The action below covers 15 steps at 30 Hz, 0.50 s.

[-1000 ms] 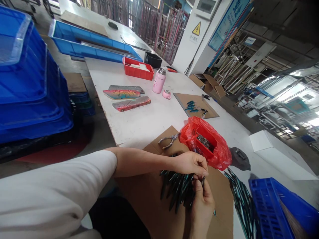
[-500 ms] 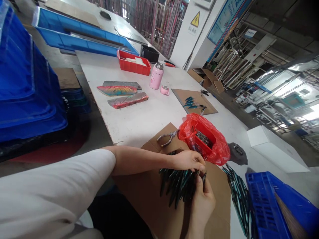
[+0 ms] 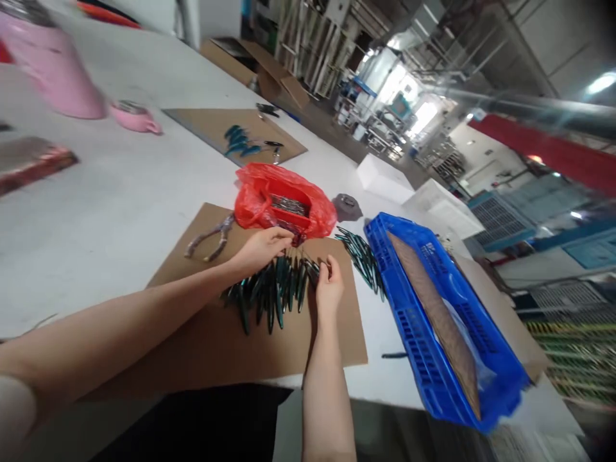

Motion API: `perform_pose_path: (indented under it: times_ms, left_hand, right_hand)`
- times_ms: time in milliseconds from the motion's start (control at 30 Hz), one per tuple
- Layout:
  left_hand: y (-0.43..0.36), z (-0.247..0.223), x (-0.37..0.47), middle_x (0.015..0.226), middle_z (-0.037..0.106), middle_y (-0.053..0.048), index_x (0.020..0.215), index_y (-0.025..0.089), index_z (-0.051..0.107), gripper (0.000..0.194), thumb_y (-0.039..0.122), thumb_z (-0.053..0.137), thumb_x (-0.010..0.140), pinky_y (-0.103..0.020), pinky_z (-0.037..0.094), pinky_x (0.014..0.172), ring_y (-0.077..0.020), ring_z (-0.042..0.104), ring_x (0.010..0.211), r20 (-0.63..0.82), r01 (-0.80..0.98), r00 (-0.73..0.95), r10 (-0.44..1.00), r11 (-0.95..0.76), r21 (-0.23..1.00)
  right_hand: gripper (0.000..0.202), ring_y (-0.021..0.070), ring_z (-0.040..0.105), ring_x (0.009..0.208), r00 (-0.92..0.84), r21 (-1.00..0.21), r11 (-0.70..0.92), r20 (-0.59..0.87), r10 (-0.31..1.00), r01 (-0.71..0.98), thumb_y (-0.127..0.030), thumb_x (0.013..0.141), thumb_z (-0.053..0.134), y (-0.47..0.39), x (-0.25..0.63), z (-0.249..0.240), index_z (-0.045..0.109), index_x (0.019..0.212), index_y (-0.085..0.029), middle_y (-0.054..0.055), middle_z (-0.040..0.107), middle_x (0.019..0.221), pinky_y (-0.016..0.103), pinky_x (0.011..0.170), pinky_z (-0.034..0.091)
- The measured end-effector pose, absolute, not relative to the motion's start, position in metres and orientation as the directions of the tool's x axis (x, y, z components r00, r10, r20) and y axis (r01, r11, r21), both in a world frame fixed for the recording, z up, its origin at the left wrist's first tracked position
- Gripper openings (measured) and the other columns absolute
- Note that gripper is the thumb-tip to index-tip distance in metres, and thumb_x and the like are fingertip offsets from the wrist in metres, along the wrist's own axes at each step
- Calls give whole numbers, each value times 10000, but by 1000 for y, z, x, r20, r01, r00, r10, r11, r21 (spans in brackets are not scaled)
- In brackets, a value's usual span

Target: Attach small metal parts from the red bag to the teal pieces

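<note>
Dark green slender pieces (image 3: 272, 289) lie in a row on a brown cardboard sheet (image 3: 250, 346). My left hand (image 3: 269, 247) is over their upper ends, fingers pinched together beside the red bag; what it grips is too small to make out. At the right end of the row, my right hand (image 3: 330, 279) has thumb and fingers closed on a dark slender piece (image 3: 312, 266). Just beyond both hands sits a red plastic bag (image 3: 250, 199) around a red box of thin metal parts (image 3: 290, 205). Pliers (image 3: 210, 239) rest on the cardboard at the left.
More dark green pieces (image 3: 362, 256) lie right of the cardboard, beside a blue crate (image 3: 414, 327). Farther back are a board with blue-green pieces (image 3: 283, 138), a grey object (image 3: 347, 207) and a white box (image 3: 382, 179). A pink bottle (image 3: 62, 74) and pink cup (image 3: 135, 119) stand at left.
The view has swung to the right, showing more of the blue crate. My hands have moved apart; the left is nearer the red bag, the right by the row's right end.
</note>
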<state>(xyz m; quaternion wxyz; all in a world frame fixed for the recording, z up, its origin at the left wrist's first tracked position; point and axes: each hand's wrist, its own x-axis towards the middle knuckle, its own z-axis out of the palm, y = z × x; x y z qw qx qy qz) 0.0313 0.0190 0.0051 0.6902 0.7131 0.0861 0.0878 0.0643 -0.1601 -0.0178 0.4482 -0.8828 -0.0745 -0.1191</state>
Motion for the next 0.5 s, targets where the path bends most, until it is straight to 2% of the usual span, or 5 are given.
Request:
perform_pose_path:
  times_ms: [133, 233, 367, 433, 500]
  left_hand:
    - [20, 1, 30, 852, 606, -32, 1028, 154, 552, 420, 443, 528, 724, -226, 442, 674, -113, 545, 726, 14, 1, 971, 240, -59, 998]
    - [19, 2, 27, 815, 600, -25, 1005, 148, 556, 394, 422, 529, 723, -217, 431, 656, -104, 531, 688, 43, -29, 966, 256, -60, 998]
    - [20, 5, 27, 744, 582, -5, 941, 152, 570, 318, 380, 511, 727, -207, 417, 626, -99, 519, 645, 83, -67, 969, 233, -76, 995]
    - [20, 5, 28, 719, 577, -1, 918, 156, 576, 288, 359, 501, 728, -204, 409, 610, -101, 516, 631, 98, -79, 965, 242, -88, 993]
    - [20, 2, 29, 723, 581, -8, 908, 153, 578, 272, 339, 494, 729, -203, 403, 593, -104, 514, 624, 115, -93, 959, 259, -95, 991]
  right_hand:
    - [473, 148, 531, 951, 948, -749, -636, 307, -83, 186, -443, 787, 336, -199, 56, -12, 484, 1149, -177, 71, 574, 1107, 277, 817, 392]
    - [491, 194, 541, 912, 939, -704, -701, 306, -158, 111, -440, 744, 369, -252, 33, -11, 502, 1130, -168, 103, 583, 1071, 353, 828, 388]
    - [373, 295, 517, 936, 927, -631, -776, 298, -226, 14, -419, 629, 444, -340, -1, -12, 631, 845, -178, 138, 619, 901, 498, 894, 298]
    - [287, 303, 516, 939, 932, -620, -784, 293, -211, 17, -424, 611, 469, -372, -15, -13, 637, 716, -217, 117, 625, 834, 497, 921, 274]
    - [208, 270, 529, 911, 929, -676, -737, 284, -238, 18, -434, 630, 514, -386, -20, -16, 630, 667, -266, 85, 623, 797, 450, 932, 290]
